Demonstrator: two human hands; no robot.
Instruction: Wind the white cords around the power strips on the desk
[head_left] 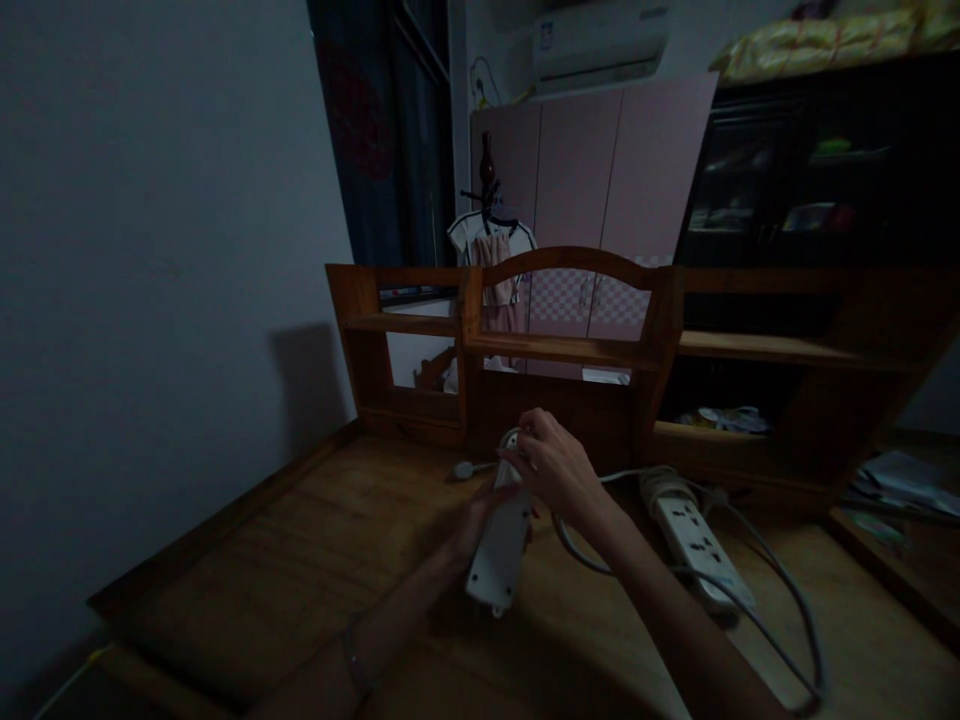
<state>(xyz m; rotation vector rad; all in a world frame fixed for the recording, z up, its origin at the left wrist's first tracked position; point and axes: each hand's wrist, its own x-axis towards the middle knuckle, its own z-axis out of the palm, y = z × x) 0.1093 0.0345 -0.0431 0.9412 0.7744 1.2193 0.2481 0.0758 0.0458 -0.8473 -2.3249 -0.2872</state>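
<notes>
A white power strip (499, 560) is held tilted above the wooden desk, its flat side with small dark screw holes facing me. My left hand (478, 522) is closed round its middle from the left, with fingertips showing at the right edge. At the far end of the strip, my right hand (556, 466) has its fingers pinched together on the grey-white cord, which loops there. Exactly how the fingers grip the cord is partly hidden. A plug (463, 469) lies on the desk just beyond the strip, to the left.
To the right lies a second white power strip (701, 550) with its sockets up and cord coiled at its far end. A loose grey cable (806, 610) loops around it. A wooden shelf unit (555, 347) spans the desk's back; a wall (187, 250) borders the left.
</notes>
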